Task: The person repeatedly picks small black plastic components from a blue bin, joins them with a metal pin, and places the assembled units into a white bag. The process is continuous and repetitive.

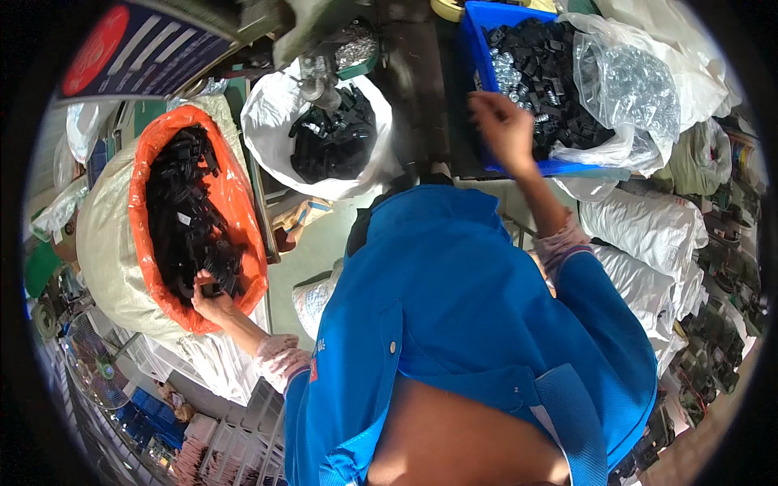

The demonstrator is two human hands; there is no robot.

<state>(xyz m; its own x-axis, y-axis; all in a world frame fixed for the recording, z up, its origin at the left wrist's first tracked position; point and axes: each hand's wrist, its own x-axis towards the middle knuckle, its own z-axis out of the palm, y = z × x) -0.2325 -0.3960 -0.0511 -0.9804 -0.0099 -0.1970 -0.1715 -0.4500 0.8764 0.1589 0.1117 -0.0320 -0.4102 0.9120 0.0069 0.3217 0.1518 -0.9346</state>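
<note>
Two hands work apart: the left hand (212,301) closes around black plastic parts (188,212) in the orange-lined sack (243,212), which looks far from emptied; the right hand (504,130) hovers loosely open, seemingly empty, over the well-filled blue crate (476,50)

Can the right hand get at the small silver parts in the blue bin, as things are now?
Probably yes. The right hand is already over the blue bin, whose top is open, and the silver parts lie uncovered just beyond its fingers. The clear bag sits further right, not in between.
</note>
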